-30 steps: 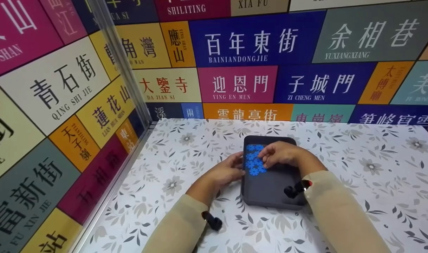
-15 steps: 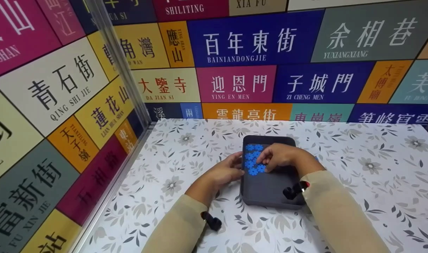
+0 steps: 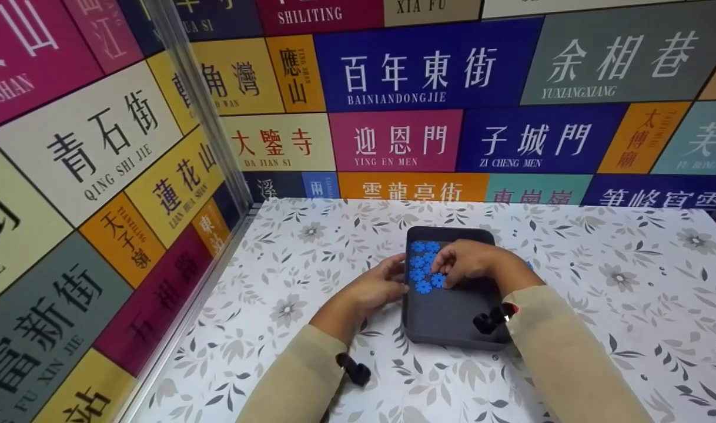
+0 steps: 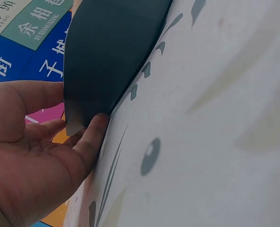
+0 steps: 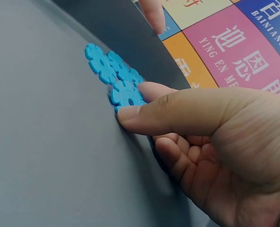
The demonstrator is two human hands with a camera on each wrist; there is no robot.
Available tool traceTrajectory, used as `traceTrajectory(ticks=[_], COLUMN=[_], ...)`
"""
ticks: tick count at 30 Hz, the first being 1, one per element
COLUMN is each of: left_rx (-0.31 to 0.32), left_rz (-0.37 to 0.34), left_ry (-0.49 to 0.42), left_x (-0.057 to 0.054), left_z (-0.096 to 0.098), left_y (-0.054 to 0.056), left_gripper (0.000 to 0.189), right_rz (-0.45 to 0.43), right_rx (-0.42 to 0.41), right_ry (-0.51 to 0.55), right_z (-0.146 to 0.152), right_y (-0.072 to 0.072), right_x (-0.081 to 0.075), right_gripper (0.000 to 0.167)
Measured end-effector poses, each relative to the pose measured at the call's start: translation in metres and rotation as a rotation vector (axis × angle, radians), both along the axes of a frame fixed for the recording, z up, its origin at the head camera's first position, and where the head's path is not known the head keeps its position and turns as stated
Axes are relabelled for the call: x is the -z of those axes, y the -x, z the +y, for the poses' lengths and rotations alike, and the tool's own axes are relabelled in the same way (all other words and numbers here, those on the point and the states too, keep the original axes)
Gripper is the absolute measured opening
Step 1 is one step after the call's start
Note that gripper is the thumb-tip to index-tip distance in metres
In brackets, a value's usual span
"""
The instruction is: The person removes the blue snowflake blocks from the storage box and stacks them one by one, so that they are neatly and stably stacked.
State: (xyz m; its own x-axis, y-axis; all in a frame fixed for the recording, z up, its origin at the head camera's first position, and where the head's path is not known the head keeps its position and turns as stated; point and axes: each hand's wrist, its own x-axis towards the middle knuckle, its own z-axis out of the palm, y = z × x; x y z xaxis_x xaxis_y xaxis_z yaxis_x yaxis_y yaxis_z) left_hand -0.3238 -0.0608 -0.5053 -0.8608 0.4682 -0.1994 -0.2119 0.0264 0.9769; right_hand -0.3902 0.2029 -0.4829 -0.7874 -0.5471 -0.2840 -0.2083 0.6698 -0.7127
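A dark grey tray (image 3: 458,323) lies on the patterned table. Several blue snowflake discs (image 3: 423,287) are set close together along its left side. Inside the tray, my right hand (image 3: 472,259) pinches one disc (image 5: 126,94) between thumb and index finger, beside the others. The thumb tip lies on the near edge of this disc, and the index fingertip is at its far side. My left hand (image 3: 377,288) holds the tray by its left wall, thumb at the rim and a fingertip low on the outer wall (image 4: 107,52).
A bit of blue (image 3: 529,265) shows on the table just beyond my right wrist. The white tablecloth (image 3: 622,317) has a leaf and flower print. Panels with coloured street-name signs (image 3: 428,64) stand behind the table and along its left side.
My right hand shifts only slightly among the discs, its fingertips moving a little at the disc on the right of the group. The left hand stays at the tray's wall.
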Motion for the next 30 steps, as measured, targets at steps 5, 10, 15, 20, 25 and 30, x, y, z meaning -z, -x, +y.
traceTrajectory(ticks=[5,10,15,20,25,30], left_rx=[-0.004,-0.005,-0.004,-0.016,-0.024,-0.019], left_rz=[-0.006,-0.005,-0.003,-0.010,-0.011,-0.012], left_ry=[-0.005,-0.012,-0.006,0.012,0.008,0.000], left_x=[-0.001,0.000,0.000,0.001,0.001,0.001], left_z=[0.000,0.000,0.000,0.000,0.000,-0.001], left_y=[0.000,0.000,0.000,0.000,0.000,0.001], left_gripper=[0.083,0.084,0.083,0.083,0.084,0.085], right_rz=[0.010,0.014,0.019,0.012,-0.022,-0.004], right_rx=[-0.005,0.010,0.048,0.134,0.216,0.240], right_ry=[0.038,0.042,0.041,0.060,0.124,0.173], right_z=[0.001,0.003,0.005,0.006,0.008,0.011], right_y=[0.001,0.002,0.003,0.000,-0.008,-0.020], right_x=[0.000,-0.001,-0.003,-0.010,-0.019,-0.027], right_gripper=[0.029,0.025,0.024,0.025,0.027,0.031])
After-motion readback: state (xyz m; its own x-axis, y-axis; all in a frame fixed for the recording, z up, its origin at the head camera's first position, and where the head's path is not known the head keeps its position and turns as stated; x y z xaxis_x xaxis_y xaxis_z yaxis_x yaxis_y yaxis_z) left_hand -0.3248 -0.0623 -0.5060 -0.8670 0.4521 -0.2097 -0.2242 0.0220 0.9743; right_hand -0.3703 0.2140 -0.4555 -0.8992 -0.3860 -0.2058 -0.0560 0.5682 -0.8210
